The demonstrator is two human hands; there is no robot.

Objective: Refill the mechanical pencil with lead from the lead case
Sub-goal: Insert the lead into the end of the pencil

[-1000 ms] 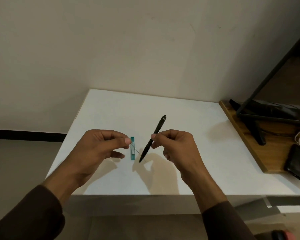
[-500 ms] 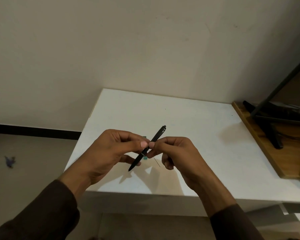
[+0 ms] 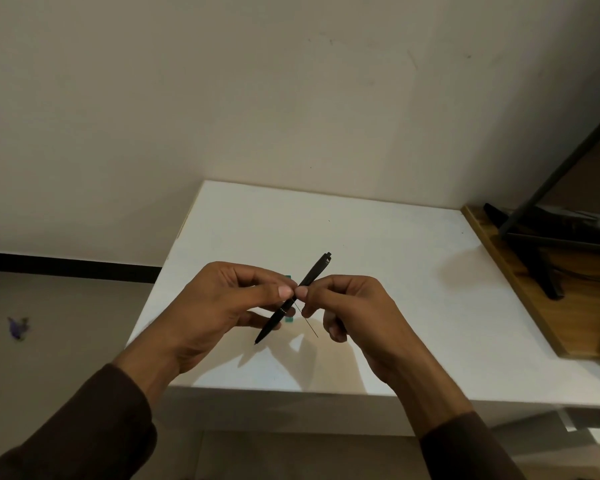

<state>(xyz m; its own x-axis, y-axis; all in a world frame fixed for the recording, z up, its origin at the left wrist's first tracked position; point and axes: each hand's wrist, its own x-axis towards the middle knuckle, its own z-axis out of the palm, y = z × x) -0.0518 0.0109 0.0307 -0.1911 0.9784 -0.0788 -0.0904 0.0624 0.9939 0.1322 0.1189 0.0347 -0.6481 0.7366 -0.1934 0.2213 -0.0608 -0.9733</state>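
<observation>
I am now pinching the pencil (image 3: pixel 293 299) in my left grip (image 3: pixel 222 306) and the lead (image 3: pixel 307 322) in my right grip (image 3: pixel 347 306), having swapped them, readying insertion.

Two hands (image 3: pixel 229 306) (image 3: pixel 354 313) — one mechanical pencil (image 3: pixel 293 298), one lead (image 3: pixel 307 319), one lead case (image 3: pixel 289 319) — one table (image 3: pixel 378 244)

Mechanical pencil (image 3: pixel 293 299): black, slanted, tip down-left, off the table. Lead (image 3: pixel 308 322): thin stick beside it. Lead case (image 3: pixel 289 319): teal, mostly hidden, on the table.
</observation>
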